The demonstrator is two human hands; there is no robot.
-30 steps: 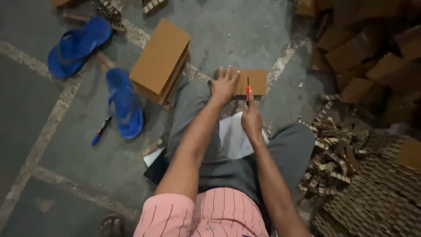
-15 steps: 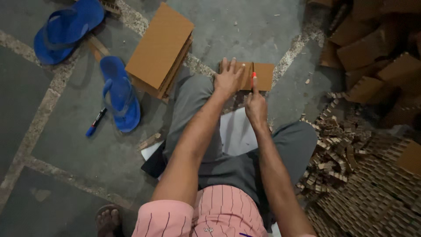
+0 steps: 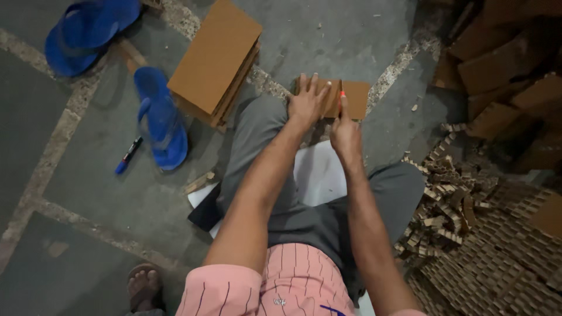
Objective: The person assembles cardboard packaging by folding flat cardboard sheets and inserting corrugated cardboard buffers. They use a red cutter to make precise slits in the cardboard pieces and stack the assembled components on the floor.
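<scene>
A small brown cardboard piece [image 3: 356,98] lies flat on the concrete floor just past my knee. My left hand [image 3: 307,102] presses down on its left part with fingers spread. My right hand [image 3: 345,133] grips a thin tool with a red tip [image 3: 342,95], whose tip rests on the cardboard beside my left fingers. My legs in grey trousers are folded under both arms, over a white sheet [image 3: 319,172].
A stack of flat cardboard sheets [image 3: 215,58] sits to the left of my hands. Two blue sandals [image 3: 161,120] and a blue marker [image 3: 128,155] lie farther left. Cardboard pieces [image 3: 503,64] and corrugated offcuts [image 3: 468,234] pile up on the right. A bare foot [image 3: 143,287] shows at bottom left.
Both hands stay on the cardboard piece. The right hand has drawn the red-tipped tool slightly toward me along the cardboard. The view has shifted a little.
</scene>
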